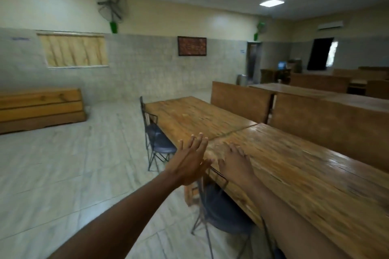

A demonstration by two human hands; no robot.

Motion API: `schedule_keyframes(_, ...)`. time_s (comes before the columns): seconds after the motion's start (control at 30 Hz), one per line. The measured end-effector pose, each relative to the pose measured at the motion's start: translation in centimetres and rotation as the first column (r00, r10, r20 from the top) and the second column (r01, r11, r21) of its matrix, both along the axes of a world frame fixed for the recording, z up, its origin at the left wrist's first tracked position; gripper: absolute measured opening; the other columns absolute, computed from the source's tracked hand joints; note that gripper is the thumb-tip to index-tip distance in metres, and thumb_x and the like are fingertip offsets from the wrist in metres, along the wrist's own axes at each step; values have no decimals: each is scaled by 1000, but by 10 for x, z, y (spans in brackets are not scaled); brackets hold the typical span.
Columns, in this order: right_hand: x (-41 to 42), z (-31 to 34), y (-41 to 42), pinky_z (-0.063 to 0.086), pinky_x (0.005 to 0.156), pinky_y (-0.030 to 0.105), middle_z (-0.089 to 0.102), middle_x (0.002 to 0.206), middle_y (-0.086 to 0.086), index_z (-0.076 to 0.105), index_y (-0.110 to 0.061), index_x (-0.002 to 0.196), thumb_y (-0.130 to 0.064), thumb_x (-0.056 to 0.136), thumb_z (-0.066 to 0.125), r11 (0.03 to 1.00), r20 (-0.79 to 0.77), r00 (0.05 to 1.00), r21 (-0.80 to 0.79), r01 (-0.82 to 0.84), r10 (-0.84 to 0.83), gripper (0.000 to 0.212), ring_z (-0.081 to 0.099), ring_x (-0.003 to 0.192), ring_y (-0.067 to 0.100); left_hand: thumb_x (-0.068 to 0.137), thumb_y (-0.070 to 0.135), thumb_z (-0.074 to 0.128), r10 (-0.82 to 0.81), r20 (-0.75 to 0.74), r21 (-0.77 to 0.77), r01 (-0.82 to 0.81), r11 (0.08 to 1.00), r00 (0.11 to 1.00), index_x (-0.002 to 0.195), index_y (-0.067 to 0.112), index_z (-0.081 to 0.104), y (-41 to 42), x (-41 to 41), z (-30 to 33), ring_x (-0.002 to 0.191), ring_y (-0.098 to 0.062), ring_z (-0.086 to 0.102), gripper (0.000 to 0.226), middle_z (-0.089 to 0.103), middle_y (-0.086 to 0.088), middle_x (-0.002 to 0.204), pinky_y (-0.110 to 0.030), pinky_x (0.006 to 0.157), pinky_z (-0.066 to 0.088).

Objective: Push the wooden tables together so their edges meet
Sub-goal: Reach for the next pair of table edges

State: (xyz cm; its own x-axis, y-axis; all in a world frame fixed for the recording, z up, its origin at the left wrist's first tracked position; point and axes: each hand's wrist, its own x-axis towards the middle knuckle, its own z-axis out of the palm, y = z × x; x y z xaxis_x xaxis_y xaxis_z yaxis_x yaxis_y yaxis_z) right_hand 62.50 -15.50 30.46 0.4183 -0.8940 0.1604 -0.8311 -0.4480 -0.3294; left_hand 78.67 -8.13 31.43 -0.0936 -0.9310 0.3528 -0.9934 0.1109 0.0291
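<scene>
Two long wooden tables stand end to end. The far table point(189, 115) and the near table point(299, 170) touch along a thin seam that runs from the left edge toward the benches. My left hand point(190, 162) is held flat with fingers apart, at the near table's left edge, close to the seam. My right hand point(235, 161) lies palm down on the near table's top, just behind the seam. Neither hand holds anything.
A metal chair point(156, 136) with a dark seat stands beside the far table, another chair point(223, 210) under the near table's edge. Wooden benches point(242, 101) line the tables' right side. A stacked wooden bench point(40, 107) sits by the left wall. Tiled floor lies to the left.
</scene>
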Motion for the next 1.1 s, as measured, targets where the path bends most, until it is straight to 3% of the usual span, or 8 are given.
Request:
schedule_keyframes(0.23,148,-38,-102,23,120,55,21,166,10,25,-16,155,-45,102,40,995,-29,994,-2,-102,102,63,17,153,37,100,62,19,79,55,46,-82,996,995,158,15,13,-88,140,-27,153,-34,4,75,5,-12,168,-63,119,11)
schedule_keyframes(0.43,278,-82,-247,24,119,55,16,167,13,20,-14,157,-45,103,40,984,-3,992,125,-128,130,66,16,152,38,102,56,22,81,83,173,-94,981,993,158,18,12,-224,260,-47,154,-33,-1,68,2,-10,168,-64,120,7)
schedule_keyframes(0.7,375,-112,-378,27,119,48,17,166,19,26,-8,154,-37,104,39,982,51,995,166,-93,86,59,21,150,39,104,51,22,36,70,244,-52,968,997,157,20,17,-376,351,-70,153,-34,2,61,6,-10,168,-65,119,9)
schedule_keyframes(0.9,432,-164,-458,28,122,46,2,169,18,16,-5,157,-31,104,41,952,143,985,303,45,-92,64,12,154,38,106,43,24,-44,48,322,27,946,998,158,19,16,-504,398,-108,154,-34,0,58,2,-10,168,-61,119,4)
schedule_keyframes(1.1,488,-250,-537,20,125,42,-7,169,15,4,-5,160,-19,99,54,850,195,891,437,295,-409,80,-2,157,35,106,40,25,-291,66,441,234,867,954,157,17,16,-654,428,-193,153,-37,4,58,4,-12,168,-63,118,10)
